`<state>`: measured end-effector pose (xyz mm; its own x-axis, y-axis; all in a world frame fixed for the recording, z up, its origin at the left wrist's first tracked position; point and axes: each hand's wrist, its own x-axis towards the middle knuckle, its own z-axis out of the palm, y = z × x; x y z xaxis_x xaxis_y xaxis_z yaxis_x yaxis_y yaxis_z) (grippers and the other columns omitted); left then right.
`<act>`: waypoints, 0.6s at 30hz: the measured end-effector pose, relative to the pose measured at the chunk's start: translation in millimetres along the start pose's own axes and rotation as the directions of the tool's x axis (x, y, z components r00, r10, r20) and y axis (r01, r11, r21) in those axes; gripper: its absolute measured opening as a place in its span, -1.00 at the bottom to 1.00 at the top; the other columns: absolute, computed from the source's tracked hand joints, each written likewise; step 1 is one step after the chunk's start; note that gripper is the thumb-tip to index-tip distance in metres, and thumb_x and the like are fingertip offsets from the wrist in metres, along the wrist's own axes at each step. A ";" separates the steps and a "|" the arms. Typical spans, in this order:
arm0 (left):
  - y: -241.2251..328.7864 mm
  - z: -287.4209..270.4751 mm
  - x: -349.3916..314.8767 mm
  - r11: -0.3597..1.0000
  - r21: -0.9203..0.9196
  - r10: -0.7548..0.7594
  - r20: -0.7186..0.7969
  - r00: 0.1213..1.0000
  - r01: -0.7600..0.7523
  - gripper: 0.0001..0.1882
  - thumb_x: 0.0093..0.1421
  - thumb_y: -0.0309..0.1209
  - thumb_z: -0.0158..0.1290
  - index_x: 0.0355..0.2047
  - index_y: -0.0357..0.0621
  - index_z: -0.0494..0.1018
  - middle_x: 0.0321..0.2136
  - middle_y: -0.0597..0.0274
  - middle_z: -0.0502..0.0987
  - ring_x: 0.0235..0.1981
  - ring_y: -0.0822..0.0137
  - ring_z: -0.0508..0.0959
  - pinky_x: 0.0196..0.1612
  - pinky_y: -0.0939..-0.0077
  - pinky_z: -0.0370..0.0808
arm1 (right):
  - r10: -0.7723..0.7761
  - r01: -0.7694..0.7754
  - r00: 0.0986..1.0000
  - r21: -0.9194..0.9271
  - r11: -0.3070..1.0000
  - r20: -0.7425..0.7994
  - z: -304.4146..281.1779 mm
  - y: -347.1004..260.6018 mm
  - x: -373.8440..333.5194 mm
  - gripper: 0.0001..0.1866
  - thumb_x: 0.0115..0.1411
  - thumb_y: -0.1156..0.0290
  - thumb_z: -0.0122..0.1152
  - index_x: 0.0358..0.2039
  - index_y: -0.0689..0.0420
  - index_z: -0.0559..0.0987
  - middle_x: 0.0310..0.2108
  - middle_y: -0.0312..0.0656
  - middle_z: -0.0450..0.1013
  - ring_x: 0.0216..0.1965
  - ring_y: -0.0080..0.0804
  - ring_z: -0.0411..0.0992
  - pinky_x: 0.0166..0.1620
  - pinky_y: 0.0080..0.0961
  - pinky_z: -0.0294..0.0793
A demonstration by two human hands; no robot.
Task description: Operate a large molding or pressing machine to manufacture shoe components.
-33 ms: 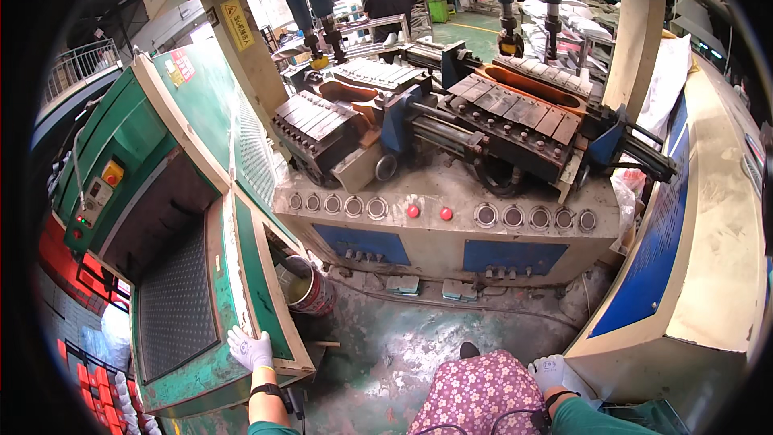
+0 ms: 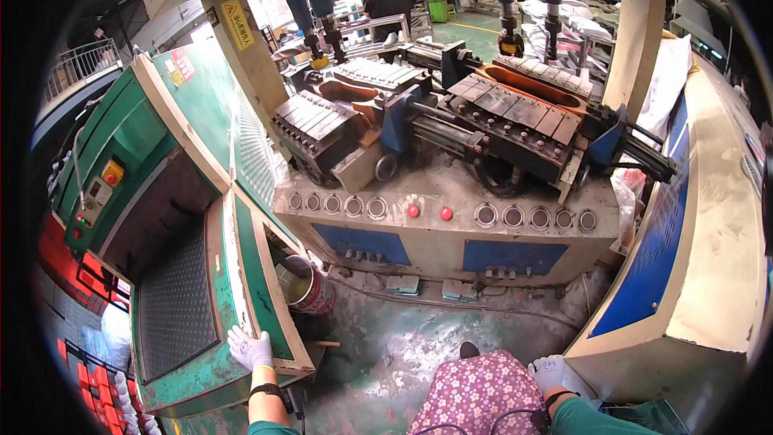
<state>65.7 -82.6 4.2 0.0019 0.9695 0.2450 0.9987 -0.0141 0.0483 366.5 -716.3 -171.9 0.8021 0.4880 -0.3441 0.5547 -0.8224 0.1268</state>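
My left hand [image 2: 251,349], in a white glove, rests on the edge of the green machine [image 2: 233,274]. Its fingers lie spread and hold nothing. Inside that machine's opening is a dark, dotted mat [image 2: 179,306]. Lower right, my right hand [image 2: 549,372] wears a white glove too. It lies between the purple flowered apron [image 2: 475,395] over my lap and the beige and blue machine [image 2: 684,326]. Its back is toward the view and its fingers, partly hidden, look flat, with nothing visible in them.
Ahead stands a press [image 2: 447,217] with metal clamping blocks, orange moulds, round buttons and two red buttons. A bucket [image 2: 310,290] sits on the floor beside the green machine. Two pedals [image 2: 459,290] lie below the press. A person [image 2: 388,4] stands behind it, facing away.
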 end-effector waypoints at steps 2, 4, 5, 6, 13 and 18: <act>-0.8 1.7 0.6 1.000 -0.004 0.012 -0.023 1.000 -0.012 -0.03 -0.04 -0.06 0.28 0.33 -0.17 0.18 0.36 -0.10 0.20 0.38 -0.01 0.17 0.39 0.11 0.14 | -0.003 0.003 1.000 0.016 1.000 -0.005 -0.9 -0.1 -1.0 -0.56 0.33 0.02 -0.13 -0.34 -0.09 0.72 -0.32 -0.27 0.62 -0.19 -0.29 0.54 -0.05 -0.23 0.32; 1.3 2.4 1.7 1.000 -0.002 0.013 -0.021 1.000 -0.013 -0.03 -0.04 -0.06 0.27 0.34 -0.17 0.18 0.36 -0.10 0.20 0.39 -0.01 0.17 0.38 0.11 0.13 | 0.001 -0.001 1.000 0.017 1.000 -0.004 -1.9 -0.3 -1.3 -0.56 0.33 0.02 -0.13 -0.34 -0.09 0.72 -0.32 -0.27 0.62 -0.19 -0.29 0.54 -0.05 -0.24 0.32; 1.7 2.9 1.9 1.000 -0.004 0.012 -0.019 1.000 -0.012 -0.03 -0.04 -0.06 0.27 0.34 -0.16 0.17 0.36 -0.10 0.19 0.39 -0.01 0.17 0.38 0.11 0.13 | 0.005 -0.005 1.000 0.015 1.000 -0.007 -1.4 -0.2 -1.6 -0.56 0.33 0.02 -0.13 -0.34 -0.09 0.72 -0.32 -0.27 0.62 -0.19 -0.29 0.54 -0.05 -0.24 0.32; 2.2 3.2 2.3 1.000 -0.005 0.014 -0.018 1.000 -0.014 -0.03 -0.04 -0.06 0.27 0.34 -0.16 0.17 0.36 -0.10 0.19 0.39 -0.01 0.17 0.38 0.11 0.13 | 0.007 -0.007 1.000 0.015 1.000 -0.007 1.6 0.4 -1.2 -0.56 0.33 0.02 -0.13 -0.34 -0.09 0.72 -0.32 -0.27 0.62 -0.19 -0.29 0.54 -0.05 -0.24 0.32; -0.1 1.8 2.8 1.000 0.015 -0.001 0.018 1.000 0.001 -0.01 -0.02 -0.04 0.27 0.36 -0.15 0.15 0.38 -0.08 0.16 0.40 0.01 0.15 0.39 0.11 0.12 | 0.001 -0.001 1.000 0.008 1.000 0.016 -0.8 -0.2 -0.6 -0.56 0.33 0.01 -0.13 -0.33 -0.10 0.72 -0.31 -0.27 0.62 -0.18 -0.29 0.54 -0.05 -0.23 0.32; 3.1 -3.5 1.1 1.000 0.021 -0.006 0.037 0.999 0.006 -0.01 -0.02 -0.03 0.27 0.36 -0.15 0.14 0.39 -0.08 0.15 0.40 0.01 0.14 0.40 0.12 0.11 | -0.004 0.004 1.000 0.007 1.000 -0.024 4.1 0.7 0.6 -0.56 0.33 0.01 -0.12 -0.34 -0.10 0.71 -0.32 -0.27 0.61 -0.18 -0.30 0.54 -0.06 -0.23 0.31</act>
<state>68.6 -82.5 8.0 -0.0026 0.9780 0.2084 0.9996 -0.0036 0.0294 366.5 -717.8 -175.8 0.8052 0.4977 -0.3223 0.5562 -0.8224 0.1194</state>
